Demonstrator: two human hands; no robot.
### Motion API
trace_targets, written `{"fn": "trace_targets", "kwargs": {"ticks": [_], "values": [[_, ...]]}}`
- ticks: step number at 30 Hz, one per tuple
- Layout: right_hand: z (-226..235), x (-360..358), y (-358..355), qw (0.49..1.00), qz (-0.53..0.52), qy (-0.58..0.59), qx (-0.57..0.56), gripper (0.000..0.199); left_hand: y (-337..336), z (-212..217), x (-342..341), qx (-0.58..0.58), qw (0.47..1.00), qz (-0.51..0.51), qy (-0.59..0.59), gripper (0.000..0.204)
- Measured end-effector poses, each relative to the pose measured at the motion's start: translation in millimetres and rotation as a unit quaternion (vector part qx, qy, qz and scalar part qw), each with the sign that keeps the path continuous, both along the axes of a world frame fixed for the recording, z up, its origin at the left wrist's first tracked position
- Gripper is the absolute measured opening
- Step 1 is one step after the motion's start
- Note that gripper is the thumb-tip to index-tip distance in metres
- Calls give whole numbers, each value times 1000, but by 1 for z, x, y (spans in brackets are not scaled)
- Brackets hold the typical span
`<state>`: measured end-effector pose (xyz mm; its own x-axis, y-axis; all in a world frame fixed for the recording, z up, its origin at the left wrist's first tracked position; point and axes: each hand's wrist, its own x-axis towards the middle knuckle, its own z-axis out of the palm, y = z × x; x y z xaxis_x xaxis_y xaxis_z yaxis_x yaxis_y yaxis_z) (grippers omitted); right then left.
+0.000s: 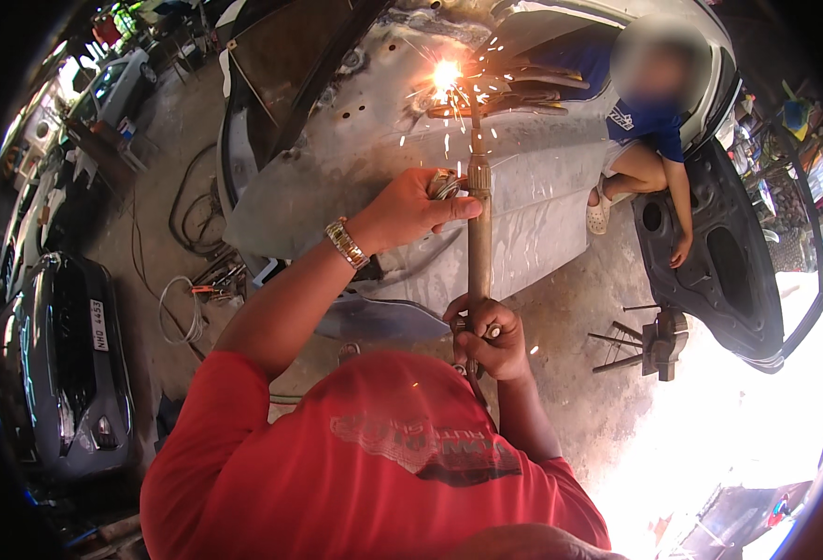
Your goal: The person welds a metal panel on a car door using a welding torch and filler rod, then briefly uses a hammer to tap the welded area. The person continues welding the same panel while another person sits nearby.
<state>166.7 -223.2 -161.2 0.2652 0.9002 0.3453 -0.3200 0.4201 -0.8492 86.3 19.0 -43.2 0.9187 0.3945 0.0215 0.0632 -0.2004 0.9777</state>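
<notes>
My right hand is wrapped around the lower end of a long brass gas torch, by its valve knobs. My left hand is closed on a small coil of metal wire, its thumb pressed against the torch's upper body. The torch points away from me; its thin neck runs up to a bright, sparking spot on bare sheet metal of a car body. Glare and sparks hide the tip and the exact contact. Below it stretches a grey car panel.
Another person in a blue shirt sits at the car's right, one arm hanging down. A dark door shell and a metal vise stand at the right. Hoses and a loose wire coil lie on the left floor, near a dark bumper.
</notes>
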Motion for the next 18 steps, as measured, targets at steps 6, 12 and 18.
{"fn": "trace_targets", "kwargs": {"ticks": [6,12,18], "values": [[3,-3,2,1000,-5,10,-17,26,2,-5,3,-23,1000,-13,-8,52],[1,0,0,1000,-8,11,-13,26,0,-2,1,-5,1000,-9,8,47],[4,-2,-3,999,2,30,-23,24,1,-6,3,-14,1000,-12,-2,47]]}}
